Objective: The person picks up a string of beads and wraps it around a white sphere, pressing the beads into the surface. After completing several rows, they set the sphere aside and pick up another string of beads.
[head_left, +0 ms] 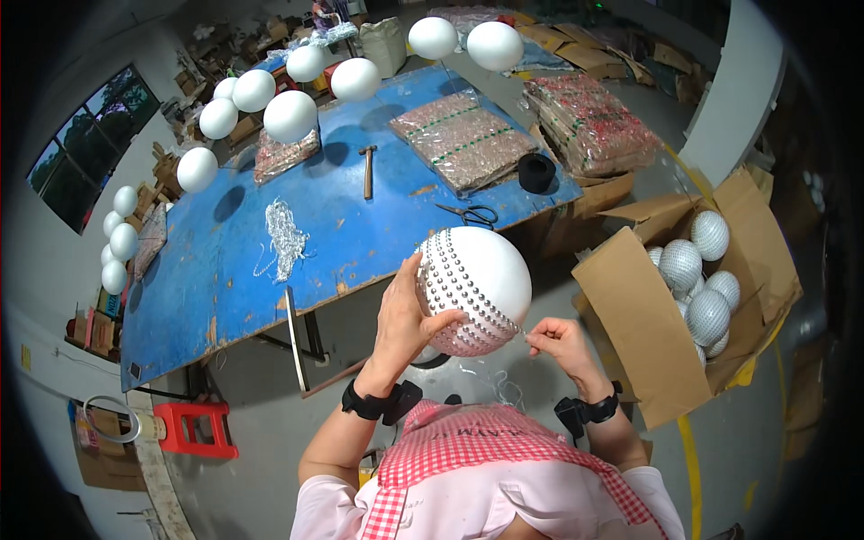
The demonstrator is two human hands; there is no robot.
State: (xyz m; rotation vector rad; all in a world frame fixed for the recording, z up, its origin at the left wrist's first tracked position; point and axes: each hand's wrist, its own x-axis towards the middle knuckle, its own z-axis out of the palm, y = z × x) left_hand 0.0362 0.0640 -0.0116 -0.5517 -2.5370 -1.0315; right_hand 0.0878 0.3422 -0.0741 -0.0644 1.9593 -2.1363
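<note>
Position: a large, glossy white ball (495,270) is held in front of the near edge of the blue-painted, worn surface (360,252); whether anything supports it from below cannot be told. Closely spaced rows of round silver beads (457,281) cover its left and lower portions. The left hand (400,322) steadies the ball, fingers spread and gripping its left side, thumb across the beads. The right hand (562,346) has its fingers closed in a pinch, apparently on the free end of a thin bead strand (515,325) at the ball's lower right.

Step in hand, as judged: laying a row. The next move calls for light tension, even spacing and a steady ball.
</note>
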